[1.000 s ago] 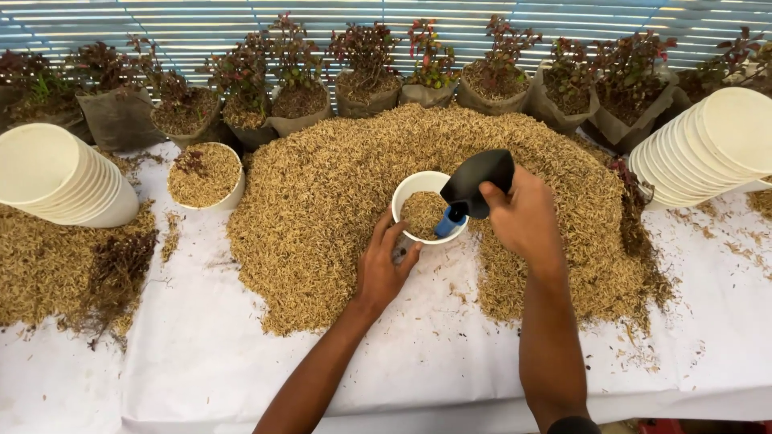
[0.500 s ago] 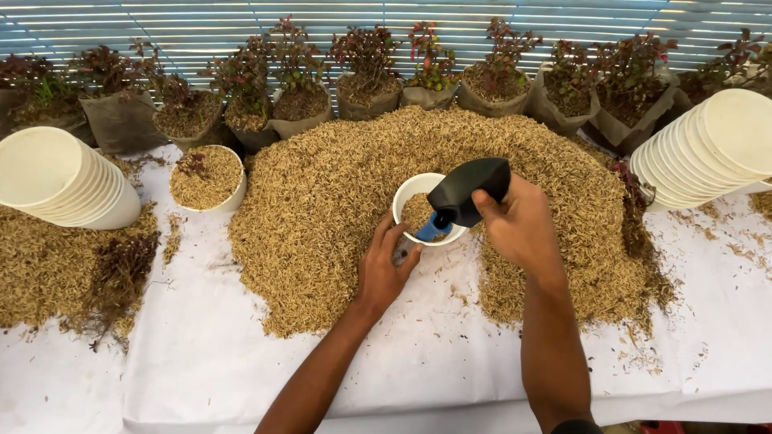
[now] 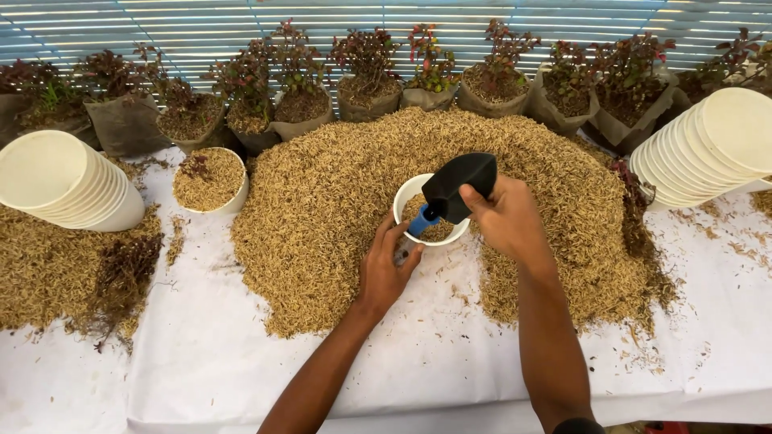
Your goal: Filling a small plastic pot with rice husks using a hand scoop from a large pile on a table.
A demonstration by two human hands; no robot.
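A white pot (image 3: pixel 408 193) sits in a big heap of tan husk (image 3: pixel 338 193) on the white-covered table (image 3: pixel 225 354), partly filled with husk. My left hand (image 3: pixel 388 265) grips the pot's near rim. My right hand (image 3: pixel 507 219) holds a black scoop (image 3: pixel 460 183) with a blue handle, tipped upside down over the pot's right side, the blue end pointing into the pot.
Stacks of white pots lie on their sides at the left (image 3: pixel 68 183) and right (image 3: pixel 708 149). A filled white pot (image 3: pixel 211 181) with a small plant stands back left. Bagged red-leaved plants (image 3: pixel 366 76) line the far edge. More husk (image 3: pixel 56 265) lies left.
My right hand has swung the scoop left and tipped it further over the pot. My left hand stays on the pot's rim.
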